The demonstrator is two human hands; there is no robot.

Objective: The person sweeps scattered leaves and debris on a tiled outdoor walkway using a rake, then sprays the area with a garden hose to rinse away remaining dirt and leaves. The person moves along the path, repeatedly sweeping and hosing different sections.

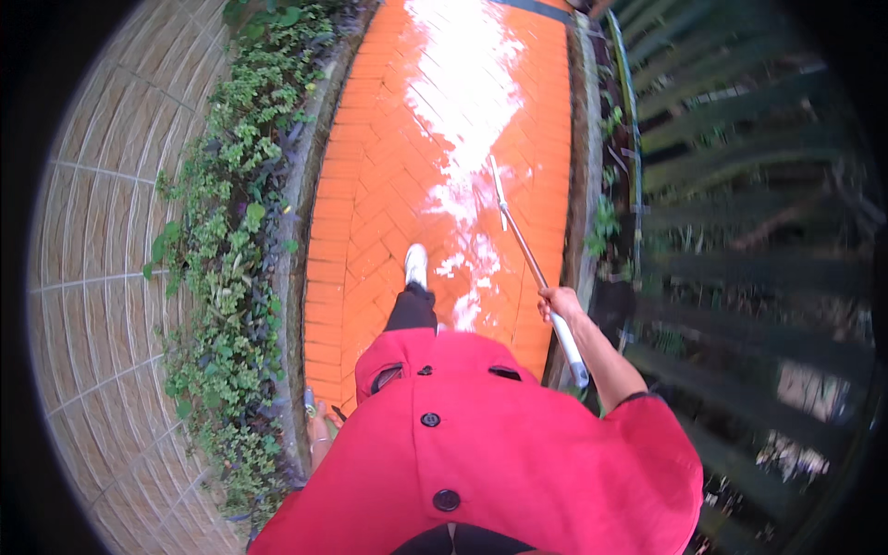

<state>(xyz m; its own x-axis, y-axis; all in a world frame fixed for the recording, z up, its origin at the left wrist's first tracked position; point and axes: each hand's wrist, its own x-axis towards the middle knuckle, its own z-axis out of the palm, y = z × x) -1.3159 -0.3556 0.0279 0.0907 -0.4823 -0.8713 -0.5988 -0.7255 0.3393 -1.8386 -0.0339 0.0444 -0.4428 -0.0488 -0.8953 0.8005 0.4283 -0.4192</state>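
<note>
My right hand (560,304) is closed around a long pole (527,257) with a pale lower grip. At the pole's far end a narrow white crosspiece (499,193) lies over or just above the wet orange brick path (388,173); contact cannot be told. My left hand (319,422) hangs low by my side at the path's left edge, holding a small silvery object (309,401) that I cannot identify. A dark, thin item and something green show beside that hand, partly hidden by my red buttoned garment (485,430).
A low kerb (298,173) and a strip of leafy plants (229,277) border the left side, with a tiled surface (104,229) beyond. On the right run another kerb (590,104) and dark slats (728,277). My white shoe (416,263) is on the path, where bright glare lies ahead.
</note>
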